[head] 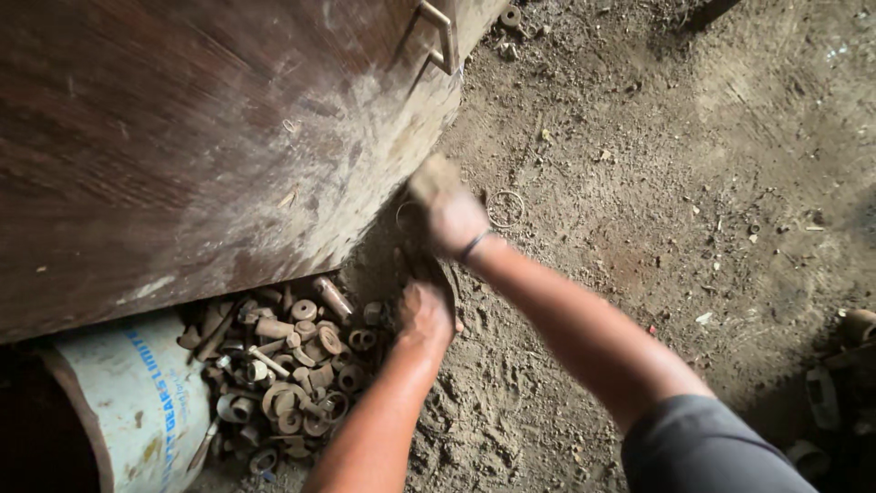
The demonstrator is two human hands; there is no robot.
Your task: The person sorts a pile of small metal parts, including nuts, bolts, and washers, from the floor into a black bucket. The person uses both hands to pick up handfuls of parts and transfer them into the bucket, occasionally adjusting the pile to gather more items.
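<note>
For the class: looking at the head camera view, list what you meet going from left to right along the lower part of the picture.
White sack with blue print → heap of rusty rings and bushes → left hand → right forearm → grey sleeve → dim clutter at the right edge.

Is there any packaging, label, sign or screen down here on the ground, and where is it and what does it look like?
White sack: bottom left, beside the pile of rusty metal parts and partly under the big brown metal body; bulging, rounded, dirty white with blue printed lettering running along it.
No signs, screens or other labels show.
</note>
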